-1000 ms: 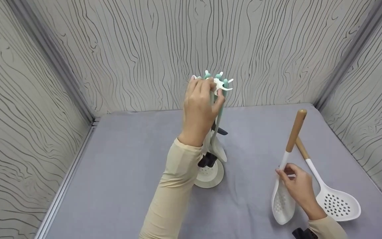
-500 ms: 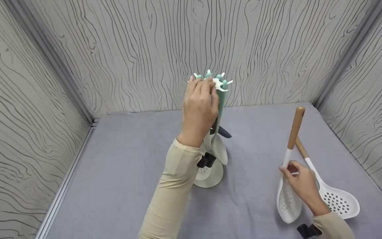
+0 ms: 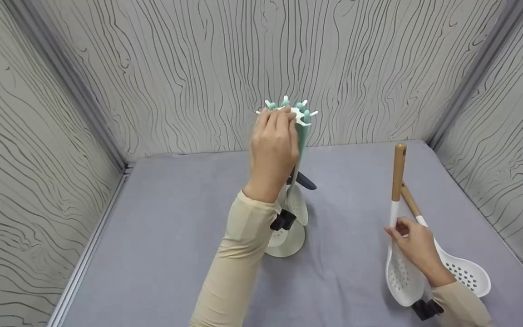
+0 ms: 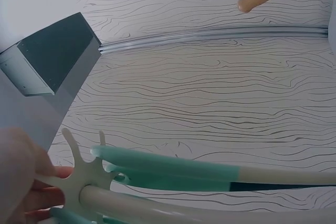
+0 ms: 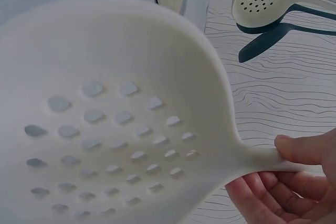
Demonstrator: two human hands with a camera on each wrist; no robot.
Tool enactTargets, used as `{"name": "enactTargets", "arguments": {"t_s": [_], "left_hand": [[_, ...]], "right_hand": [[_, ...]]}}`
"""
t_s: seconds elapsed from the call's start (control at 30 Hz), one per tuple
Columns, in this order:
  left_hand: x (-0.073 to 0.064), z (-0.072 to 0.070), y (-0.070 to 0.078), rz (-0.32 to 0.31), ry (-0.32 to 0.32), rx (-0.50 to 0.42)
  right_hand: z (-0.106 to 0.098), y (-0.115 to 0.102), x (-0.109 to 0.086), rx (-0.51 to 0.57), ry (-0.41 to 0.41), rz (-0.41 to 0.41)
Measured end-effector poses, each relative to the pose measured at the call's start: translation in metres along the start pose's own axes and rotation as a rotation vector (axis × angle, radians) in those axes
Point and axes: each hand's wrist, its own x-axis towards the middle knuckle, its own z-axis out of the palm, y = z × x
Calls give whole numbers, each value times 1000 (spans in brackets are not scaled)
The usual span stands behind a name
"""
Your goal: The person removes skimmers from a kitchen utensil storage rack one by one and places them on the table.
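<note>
In the head view my left hand (image 3: 274, 147) holds the white hooked top (image 3: 300, 119) of a utensil stand, its fingers bent over the near edge. Turquoise-handled utensils hang around the stand; a pale slotted spoon (image 3: 298, 205) and a dark utensil (image 3: 306, 181) show below the hand. The left wrist view shows fingers among the hooks, beside the turquoise handles (image 4: 168, 169). My right hand (image 3: 416, 245) pinches the white neck of a slotted spoon (image 5: 131, 129), its wooden handle (image 3: 398, 172) pointing up. Its perforated bowl hangs low, near the tabletop; contact cannot be told.
A white skimmer (image 3: 466, 274) with a wooden handle lies on the grey cloth (image 3: 175, 254) at the right, partly behind my right hand. The stand's round base (image 3: 291, 243) rests mid-table. Wood-patterned panels (image 3: 198, 68) enclose the back and sides.
The stand's top and hanging utensils have turned slightly, and my left thumb has drawn in toward the fingers. My right hand has shifted slightly right; the slotted spoon stands more upright.
</note>
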Motion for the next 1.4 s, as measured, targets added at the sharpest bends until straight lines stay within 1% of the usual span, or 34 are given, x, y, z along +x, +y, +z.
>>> {"name": "enactTargets", "arguments": {"t_s": [0.1,0.33,0.47,0.57,0.7,0.8,0.97,1.03,1.2,1.4], "left_hand": [[0,0,0,-1,1,6],[-1,1,1,-22,5,-11],[-1,3,2,-20,1,-14],[-1,4,2,-13,2,-14],[-2,5,2,-10,7,-19],[-2,5,2,-13,9,-23],[-3,4,1,-26,8,-26],[-3,4,1,-28,7,-30],[-3,3,1,-28,10,-36],[-2,4,1,-32,19,-38]], "right_hand": [[2,1,3,-17,-4,-5],[9,2,9,-73,-31,-3],[14,3,14,-93,-50,-7],[16,5,18,-103,-81,5],[17,9,22,-107,-137,40],[17,11,24,-110,-161,51],[18,14,28,-144,-161,23],[17,14,29,-162,-175,21],[16,15,36,-192,-241,58],[21,23,44,-234,-286,90]]}}
